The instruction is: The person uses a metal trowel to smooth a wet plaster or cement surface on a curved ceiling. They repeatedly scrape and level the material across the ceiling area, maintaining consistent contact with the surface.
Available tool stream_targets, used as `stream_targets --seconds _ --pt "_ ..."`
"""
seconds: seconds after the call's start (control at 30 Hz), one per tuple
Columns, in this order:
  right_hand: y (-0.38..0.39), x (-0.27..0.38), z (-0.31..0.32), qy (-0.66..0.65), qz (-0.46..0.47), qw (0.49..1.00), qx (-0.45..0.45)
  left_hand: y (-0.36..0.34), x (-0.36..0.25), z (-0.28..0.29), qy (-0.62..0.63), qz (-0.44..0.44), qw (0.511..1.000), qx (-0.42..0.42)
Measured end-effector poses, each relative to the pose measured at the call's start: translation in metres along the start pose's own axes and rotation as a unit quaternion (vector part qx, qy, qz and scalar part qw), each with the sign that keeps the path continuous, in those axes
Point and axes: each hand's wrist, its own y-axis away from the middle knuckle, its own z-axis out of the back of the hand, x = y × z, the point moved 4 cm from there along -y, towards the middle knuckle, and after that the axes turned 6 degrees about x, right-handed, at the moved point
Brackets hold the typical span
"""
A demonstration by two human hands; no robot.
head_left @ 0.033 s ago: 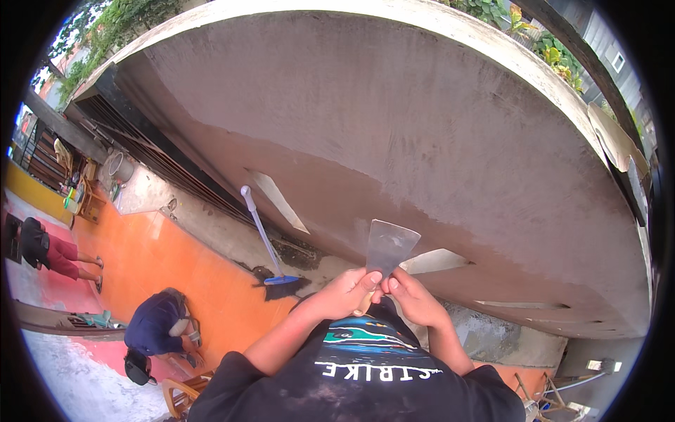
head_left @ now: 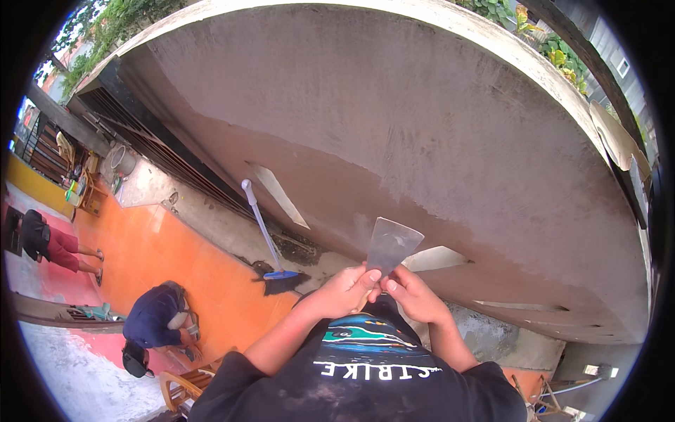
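Note:
A putty scraper (head_left: 394, 240) with a wide metal blade and a pale handle points upward in front of my chest. My left hand (head_left: 344, 292) is closed round its lower part, thumb on the base of the blade. My right hand (head_left: 415, 299) also grips it from the other side, fingers curled at the handle. Beyond the blade stands a plastered grey wall (head_left: 365, 105) with a darker lower band and slanted slot openings.
A blue broom (head_left: 280, 274) leans by the wall. At left, one person (head_left: 151, 327) crouches on the orange floor (head_left: 179, 253); another (head_left: 53, 239) bends over. A wooden chair (head_left: 176, 387) is at lower left, a dark metal gate (head_left: 140, 119) at upper left.
The scraper blade has shifted slightly to the right, and the surroundings sit very slightly differently in view. Both my hands keep hold of the scraper.

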Motion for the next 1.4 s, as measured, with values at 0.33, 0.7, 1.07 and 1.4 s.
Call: stream_targets --seconds 0.33,0.7,1.07,1.4 --pt "-0.028 0.029 0.015 -0.079 0.068 0.990 -0.095 -0.009 -0.003 -0.027 -0.058 -0.046 0.979 -0.189" --pt "-0.046 0.028 0.018 -0.015 0.134 0.965 -0.226 -0.019 0.018 -0.032 -0.070 -0.103 0.943 -0.307" --pt "-0.066 0.077 0.021 -0.014 0.206 0.937 -0.281 -0.030 -0.031 -0.007 -0.137 -0.199 0.921 -0.307" --pt "-0.069 0.050 0.003 -0.034 0.101 0.967 -0.230 -0.005 -0.008 -0.015 -0.079 -0.108 0.943 -0.305"
